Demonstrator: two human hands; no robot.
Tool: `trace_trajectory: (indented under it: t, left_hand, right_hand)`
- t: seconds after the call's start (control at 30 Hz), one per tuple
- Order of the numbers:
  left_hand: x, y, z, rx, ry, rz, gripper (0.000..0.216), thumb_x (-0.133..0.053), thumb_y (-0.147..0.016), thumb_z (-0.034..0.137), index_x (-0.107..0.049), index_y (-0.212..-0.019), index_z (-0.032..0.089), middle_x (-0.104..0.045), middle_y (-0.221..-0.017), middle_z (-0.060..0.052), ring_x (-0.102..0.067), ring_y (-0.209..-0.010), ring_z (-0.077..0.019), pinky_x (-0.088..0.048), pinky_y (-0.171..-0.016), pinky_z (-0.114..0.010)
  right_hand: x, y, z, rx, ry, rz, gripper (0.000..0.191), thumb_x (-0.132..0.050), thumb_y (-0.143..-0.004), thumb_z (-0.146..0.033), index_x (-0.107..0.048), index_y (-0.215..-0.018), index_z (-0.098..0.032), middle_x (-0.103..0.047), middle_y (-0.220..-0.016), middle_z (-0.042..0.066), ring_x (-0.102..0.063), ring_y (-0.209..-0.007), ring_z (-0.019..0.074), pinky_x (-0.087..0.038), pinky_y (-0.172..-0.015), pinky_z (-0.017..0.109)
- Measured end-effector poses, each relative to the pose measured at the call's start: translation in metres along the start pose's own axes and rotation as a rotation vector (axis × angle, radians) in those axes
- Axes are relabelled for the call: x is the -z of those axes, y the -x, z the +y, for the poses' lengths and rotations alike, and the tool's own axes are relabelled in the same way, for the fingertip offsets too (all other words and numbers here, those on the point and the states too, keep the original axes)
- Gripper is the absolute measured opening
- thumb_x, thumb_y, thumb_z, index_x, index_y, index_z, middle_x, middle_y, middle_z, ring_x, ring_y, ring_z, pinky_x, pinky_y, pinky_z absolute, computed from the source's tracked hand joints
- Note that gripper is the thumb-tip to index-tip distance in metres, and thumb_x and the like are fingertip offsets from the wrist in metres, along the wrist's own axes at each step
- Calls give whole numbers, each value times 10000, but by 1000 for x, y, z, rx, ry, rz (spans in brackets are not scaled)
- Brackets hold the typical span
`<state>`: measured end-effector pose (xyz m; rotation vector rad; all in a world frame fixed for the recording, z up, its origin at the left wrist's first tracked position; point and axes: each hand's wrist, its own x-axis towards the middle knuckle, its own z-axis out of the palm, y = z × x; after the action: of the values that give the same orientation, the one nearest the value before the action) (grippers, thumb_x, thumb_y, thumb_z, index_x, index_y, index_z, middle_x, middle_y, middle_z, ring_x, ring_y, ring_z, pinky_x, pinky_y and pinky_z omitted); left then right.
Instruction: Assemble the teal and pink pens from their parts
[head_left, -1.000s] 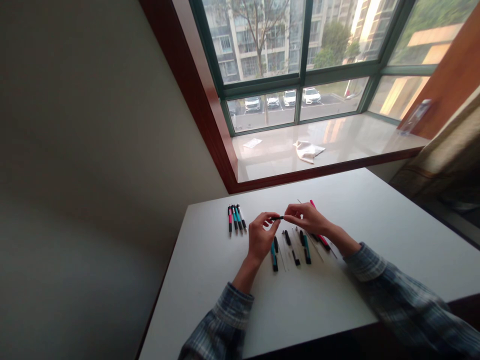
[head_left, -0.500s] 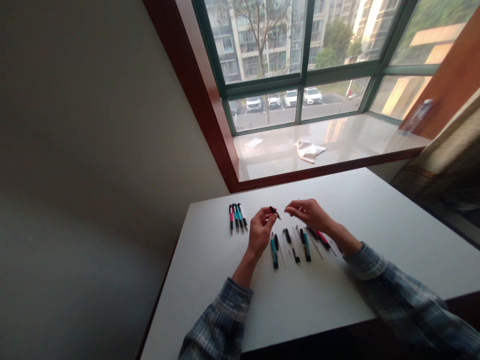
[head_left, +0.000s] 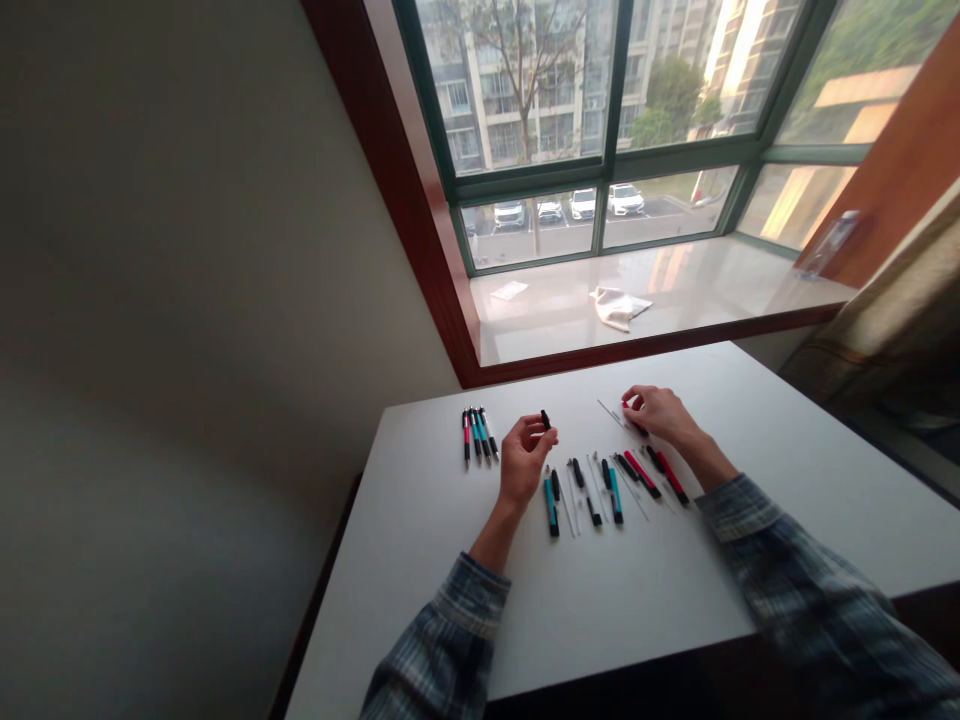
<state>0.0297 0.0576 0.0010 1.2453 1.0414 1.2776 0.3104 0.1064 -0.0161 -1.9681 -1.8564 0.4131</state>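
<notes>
Two slim plastic pen parts point(head_left: 545, 419), one per hand.

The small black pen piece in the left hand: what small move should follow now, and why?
Probably the right hand lifts the pink pen part it touches and brings it to the small black pen piece, which the left hand holds raised and unjoined.

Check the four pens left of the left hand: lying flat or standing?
Lying flat: the four pens rest side by side on the table, beside the left hand.
</notes>
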Motion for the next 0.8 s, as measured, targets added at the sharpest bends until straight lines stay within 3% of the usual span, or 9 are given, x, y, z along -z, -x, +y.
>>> trace_trajectory:
  t: [0.1,0.2,0.33,0.43,0.53,0.6,0.7,0.8]
  left_hand:
    - [0,0,0,19,-10,1,338,-805,-799,369,-734,-1055,159,-753,-968,-76,-714,-782,-171,-569,-765,-318]
    - [0,1,1,31,-7,10,329,-811,-791,371,-764,-1035,155,-765,-950,-79,-711,-793,-175,-569,-791,-326]
    - [-3,2,3,26,16,-5,299,-818,-787,378,-780,-971,146,-779,-921,-91,-711,-818,-185,-565,-836,-343]
    - [-5,5,6,46,50,-94,322,-823,-782,391,-779,-981,141,-784,-917,-96,-714,-822,-192,-565,-821,-340]
    - [-6,7,8,69,84,-153,348,-837,-767,396,-774,-992,138,-786,-918,-96,-714,-813,-193,-569,-792,-336]
    - [-5,7,9,76,86,-147,355,-845,-760,397,-773,-990,136,-786,-924,-99,-714,-809,-193,-572,-788,-340]
    - [-4,6,8,82,96,-100,366,-854,-753,396,-766,-994,135,-788,-932,-103,-721,-833,-198,-573,-817,-353]
    - [-4,5,6,100,147,-63,383,-869,-735,391,-759,-997,135,-790,-949,-104,-725,-846,-194,-571,-834,-354]
  right_hand:
    - [8,1,-1,-19,-42,31,195,-684,-838,-313,-773,-989,-229,-788,-866,31,-723,-798,203,-532,-746,308]
    - [19,6,-11,18,-277,51,219,-693,-827,-338,-760,-999,-221,-780,-890,47,-737,-810,206,-559,-744,310]
    - [17,19,-52,205,-782,-142,325,-739,-819,-417,-683,-1037,-182,-773,-897,74,-749,-834,225,-599,-761,348]
    - [5,31,-87,303,-949,-212,326,-789,-786,-418,-643,-970,-193,-765,-874,54,-741,-819,210,-605,-778,349]
    - [-3,37,-107,323,-963,-225,342,-788,-790,-459,-643,-952,-195,-759,-858,52,-732,-778,202,-612,-736,344]
    - [-2,37,-107,334,-955,-250,381,-776,-805,-484,-650,-1014,-192,-771,-896,66,-742,-814,215,-619,-765,365]
    - [6,34,-84,327,-836,-200,439,-746,-839,-493,-659,-1155,-200,-784,-978,80,-748,-896,232,-613,-831,398]
    - [15,31,-45,234,-518,28,352,-713,-866,-470,-722,-1114,-220,-781,-941,68,-738,-857,227,-598,-817,400]
